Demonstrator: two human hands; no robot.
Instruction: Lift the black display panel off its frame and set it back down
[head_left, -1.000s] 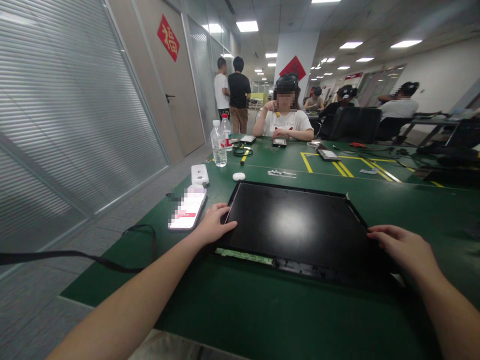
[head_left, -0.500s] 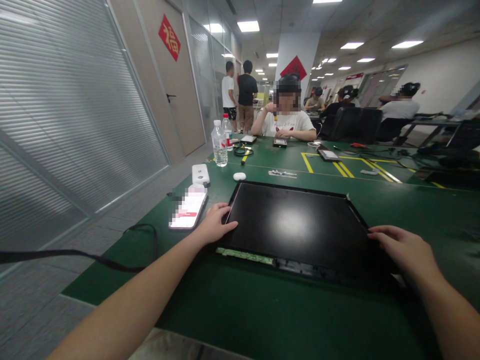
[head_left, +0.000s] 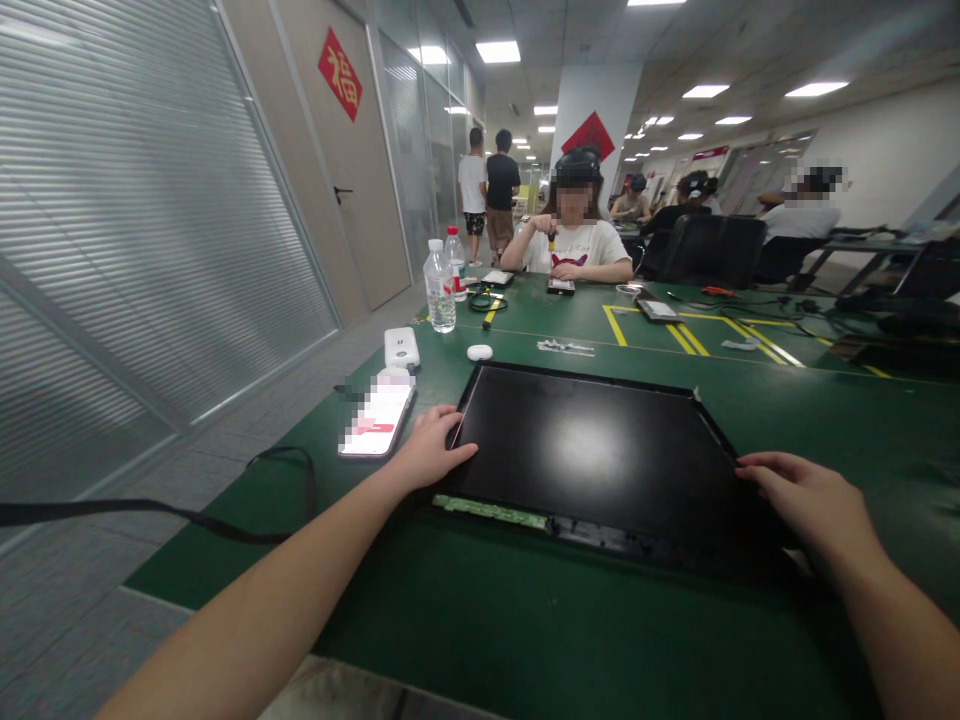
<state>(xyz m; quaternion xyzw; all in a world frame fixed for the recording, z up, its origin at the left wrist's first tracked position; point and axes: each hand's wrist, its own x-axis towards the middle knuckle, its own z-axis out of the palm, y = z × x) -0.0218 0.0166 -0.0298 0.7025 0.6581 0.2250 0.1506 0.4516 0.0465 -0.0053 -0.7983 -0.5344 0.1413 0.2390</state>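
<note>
A black flat display panel (head_left: 585, 450) lies face up on the green table (head_left: 525, 640). Along its near edge runs a green circuit board strip (head_left: 491, 512), with dark frame parts to the right of it. My left hand (head_left: 431, 447) grips the panel's left edge, thumb on the screen face and fingers along the outer side. At the opposite edge, my right hand (head_left: 810, 500) pinches the frame between thumb and fingertips; its lower fingers are partly hidden in shadow.
Left of the panel lie a lit phone (head_left: 377, 415), a white power bank (head_left: 401, 348) and a white earbud case (head_left: 480, 353). Two bottles (head_left: 440, 290) stand farther back. Across the table a person (head_left: 574, 240) works with a yellow-black tool. A black strap (head_left: 187, 515) hangs at the left.
My hands and the panel stay practically still. In the background, two standing people have walked farther away. The person opposite has shifted their raised hand slightly.
</note>
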